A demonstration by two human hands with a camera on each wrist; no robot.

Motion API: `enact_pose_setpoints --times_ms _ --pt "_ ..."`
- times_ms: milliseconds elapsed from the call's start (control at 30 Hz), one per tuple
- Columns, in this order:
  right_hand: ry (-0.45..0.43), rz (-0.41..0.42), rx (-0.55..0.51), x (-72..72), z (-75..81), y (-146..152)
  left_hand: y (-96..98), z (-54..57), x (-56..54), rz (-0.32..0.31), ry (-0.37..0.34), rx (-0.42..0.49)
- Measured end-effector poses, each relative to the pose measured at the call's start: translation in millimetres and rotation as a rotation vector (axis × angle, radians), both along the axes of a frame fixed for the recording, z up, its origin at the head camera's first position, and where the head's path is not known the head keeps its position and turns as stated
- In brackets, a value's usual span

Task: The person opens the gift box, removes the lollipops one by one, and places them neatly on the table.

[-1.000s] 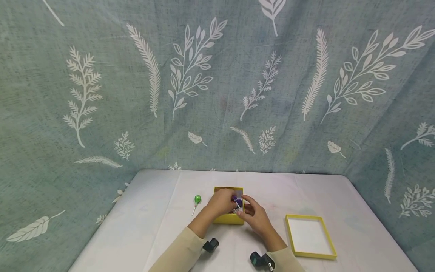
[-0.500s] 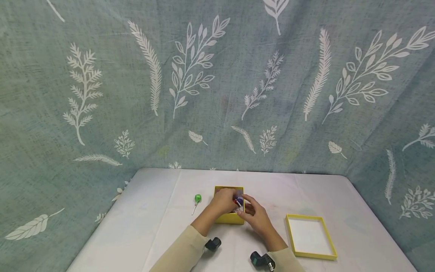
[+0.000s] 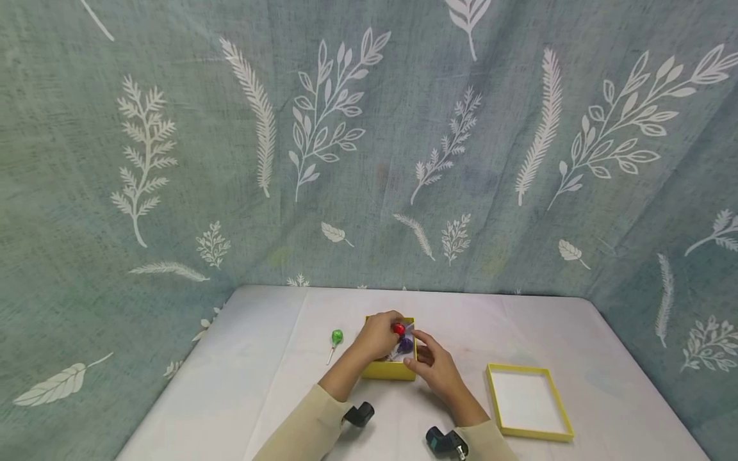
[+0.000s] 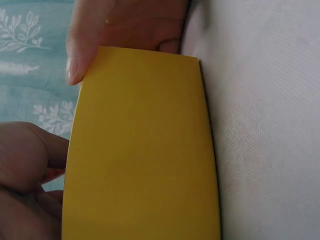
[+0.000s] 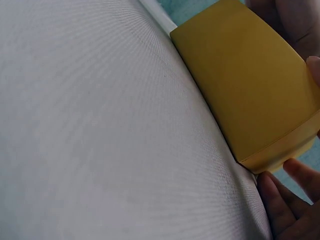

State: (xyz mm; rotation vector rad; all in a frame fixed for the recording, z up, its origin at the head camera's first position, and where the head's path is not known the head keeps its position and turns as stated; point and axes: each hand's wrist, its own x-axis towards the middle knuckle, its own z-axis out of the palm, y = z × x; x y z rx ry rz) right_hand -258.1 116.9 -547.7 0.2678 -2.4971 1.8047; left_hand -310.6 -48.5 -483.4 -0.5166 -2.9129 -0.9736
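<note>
In the head view my left hand [image 3: 377,336] is over the open yellow box [image 3: 389,371], pinching a red lollipop [image 3: 398,328] near the box's right side. Its fingertips are partly hidden; a bit of red shows between the fingers in the left wrist view. Below the red one, a purple lollipop [image 3: 405,346] lies inside the box. My right hand [image 3: 436,366] holds the box at its near right corner, thumb on the rim and fingers along the outer right side. The left part of the box's inside is hidden behind my left hand.
A green lollipop [image 3: 337,336] lies on the white table left of the box, stick toward me. The yellow-rimmed box lid [image 3: 529,401] rests inside up at the right. A leaf-patterned cloth [image 3: 369,160] hangs behind the table.
My left hand has risen slightly and shifted up in the box, and the red lollipop now shows at its fingers. The purple lollipop is more exposed. My right hand stays at the box.
</note>
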Motion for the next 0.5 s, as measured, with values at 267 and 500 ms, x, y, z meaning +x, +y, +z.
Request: enact_pose_setpoints --times_ms 267,500 --pt "0.005 0.040 0.008 19.3 33.6 -1.8 -9.8 0.3 -0.9 -0.060 -0.023 0.116" --pt "0.000 0.041 0.012 17.9 31.8 -1.3 -19.9 6.0 -1.8 -0.064 -0.093 0.211"
